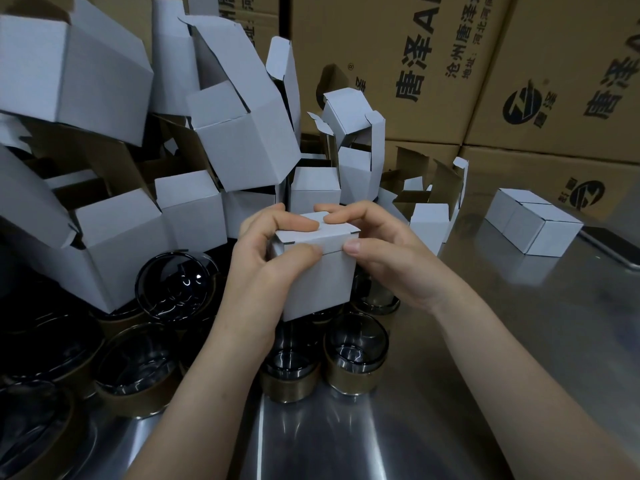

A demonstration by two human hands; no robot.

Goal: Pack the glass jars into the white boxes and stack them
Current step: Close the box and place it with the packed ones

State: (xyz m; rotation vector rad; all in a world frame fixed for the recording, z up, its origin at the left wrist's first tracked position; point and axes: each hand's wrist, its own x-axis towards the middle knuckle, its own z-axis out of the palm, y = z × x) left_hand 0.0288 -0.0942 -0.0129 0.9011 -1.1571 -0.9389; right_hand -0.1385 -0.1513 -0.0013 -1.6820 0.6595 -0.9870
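White box [318, 275] is held up in both hands over the glass jars [356, 351] standing near the front middle of the surface [485, 341]; the left hand [263, 261] and right hand [391, 261] each grip a top corner and push the lid [318, 232] down. The lid may not be tucked in all the way, so it could pop open again. If the hands slip, the box could fall on the jars below and crack the glass.
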